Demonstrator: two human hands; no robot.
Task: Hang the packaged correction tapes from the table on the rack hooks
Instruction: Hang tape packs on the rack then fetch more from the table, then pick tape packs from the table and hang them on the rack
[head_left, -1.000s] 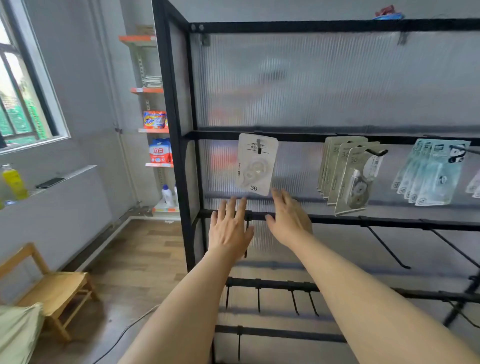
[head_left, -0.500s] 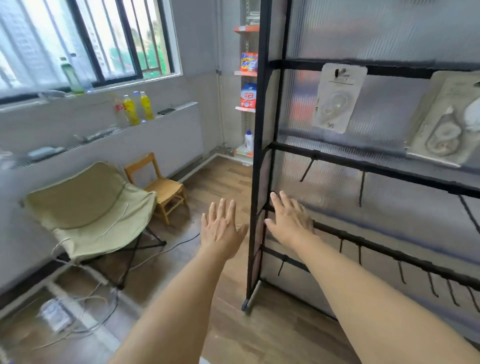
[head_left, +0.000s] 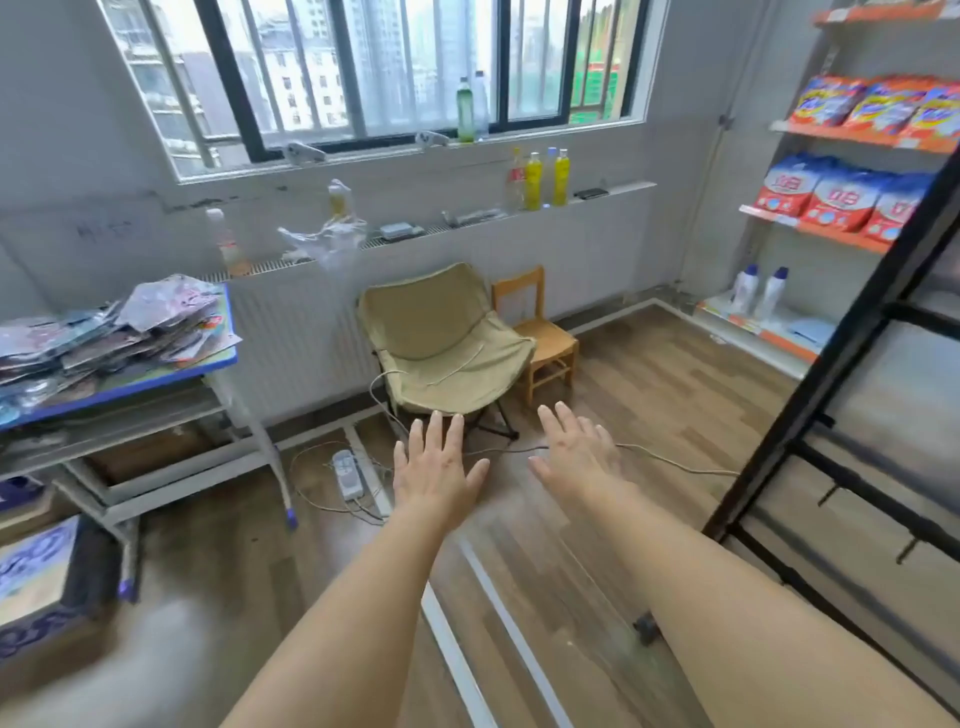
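Both my arms reach out in front of me over the wood floor (head_left: 649, 395). My left hand (head_left: 434, 470) is spread flat, palm down, fingers straight and slightly apart, with nothing in its grip. My right hand (head_left: 576, 457) is the same: fingers extended and fanned, its grip empty. The two hands hover side by side, apart from each other, touching nothing.

The packaged correction tapes (head_left: 111, 332) lie in a loose, untidy heap on the tabletop (head_left: 208, 361) with a blue edge, far to my left and well apart from both hands. The pile is blurred, so I cannot tell single packs from one another. Below it a lower shelf of the same table is visible, and a box (head_left: 36, 577) with blue print sits on the floor near it.

The black rack (head_left: 831, 364) stands at my right edge, its bars and a few bare hooks (head_left: 831, 493) in view, near my right forearm but not touching it.

Straight ahead, beyond my fingertips, a beige folding chair (head_left: 447, 343) sits just beside a small wooden chair (head_left: 540, 332), under the window (head_left: 395, 67). A power strip (head_left: 347, 474) and cables lie on the floor near my left hand.
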